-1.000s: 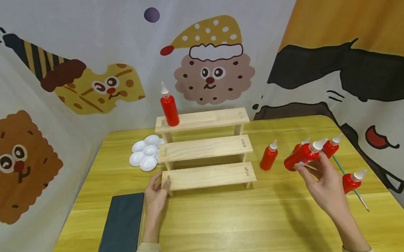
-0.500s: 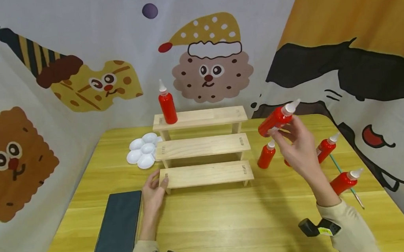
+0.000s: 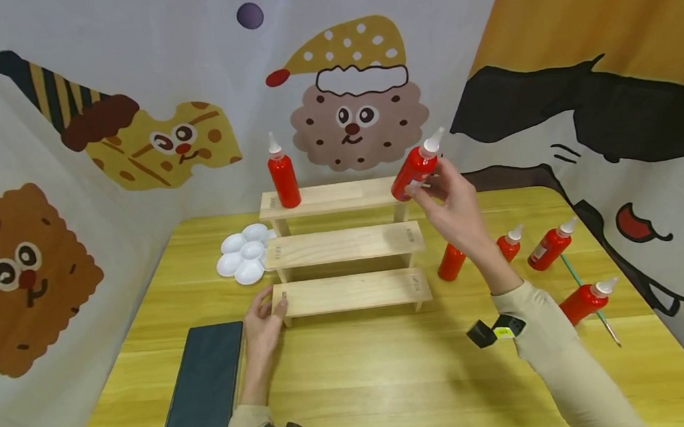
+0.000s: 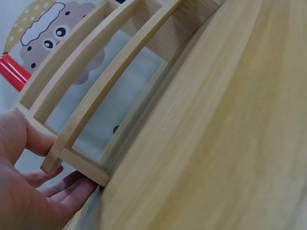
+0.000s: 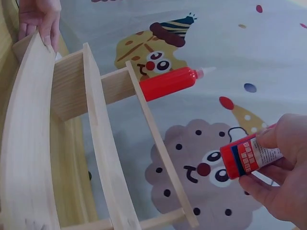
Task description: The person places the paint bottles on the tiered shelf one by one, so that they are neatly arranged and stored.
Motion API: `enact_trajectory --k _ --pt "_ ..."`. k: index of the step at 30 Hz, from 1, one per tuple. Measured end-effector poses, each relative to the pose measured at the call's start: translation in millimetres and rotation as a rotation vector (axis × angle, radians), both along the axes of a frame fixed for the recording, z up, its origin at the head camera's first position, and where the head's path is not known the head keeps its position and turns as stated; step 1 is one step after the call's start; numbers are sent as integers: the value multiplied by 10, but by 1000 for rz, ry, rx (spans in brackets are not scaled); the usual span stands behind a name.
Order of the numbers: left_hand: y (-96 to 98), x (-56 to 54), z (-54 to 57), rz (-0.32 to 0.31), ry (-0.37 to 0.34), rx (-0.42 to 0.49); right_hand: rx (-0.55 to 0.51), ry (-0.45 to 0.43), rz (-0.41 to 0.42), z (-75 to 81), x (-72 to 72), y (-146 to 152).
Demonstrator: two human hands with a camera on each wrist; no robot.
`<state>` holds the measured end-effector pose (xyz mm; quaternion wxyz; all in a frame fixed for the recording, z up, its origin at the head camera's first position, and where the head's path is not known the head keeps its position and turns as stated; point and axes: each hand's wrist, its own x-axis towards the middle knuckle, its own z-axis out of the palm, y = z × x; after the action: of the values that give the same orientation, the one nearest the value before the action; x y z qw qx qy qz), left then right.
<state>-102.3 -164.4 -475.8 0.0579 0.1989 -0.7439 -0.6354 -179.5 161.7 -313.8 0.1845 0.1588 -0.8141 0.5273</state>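
My right hand (image 3: pixel 458 212) holds a red paint bottle (image 3: pixel 414 174) with a white nozzle, tilted, at the right end of the top step. The right wrist view shows the label on this bottle (image 5: pixel 249 157) and its base apart from the wood. My left hand (image 3: pixel 261 335) grips the left end of the lowest step of a three-step wooden rack (image 3: pixel 348 293). In the left wrist view its thumb lies on the board and its fingers (image 4: pixel 72 191) reach round the leg. A second red bottle (image 3: pixel 284 181) stands upright on the top step's left end.
Several more red bottles (image 3: pixel 550 248) are on the table right of the rack, one lying near a thin paintbrush (image 3: pixel 609 330). A white flower-shaped palette (image 3: pixel 243 256) sits left of the rack. A dark flat panel (image 3: pixel 202 392) lies at front left.
My right hand has carried the paint bottle up and left from among the bottles on the right to the rack's top step. The left hand keeps its grip on the rack.
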Motion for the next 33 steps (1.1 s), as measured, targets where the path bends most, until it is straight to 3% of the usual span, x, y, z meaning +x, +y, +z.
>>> enact_trajectory --k 11,18,33 --pt "-4 12 -17 -13 -3 8 -22 -118 78 -24 -414 -330" --pt "-26 -6 -22 -4 -12 -8 -31 -134 141 -65 -647 -578" --pt "-4 1 -1 -6 -26 -10 89 -236 149 -146 -863 -853"
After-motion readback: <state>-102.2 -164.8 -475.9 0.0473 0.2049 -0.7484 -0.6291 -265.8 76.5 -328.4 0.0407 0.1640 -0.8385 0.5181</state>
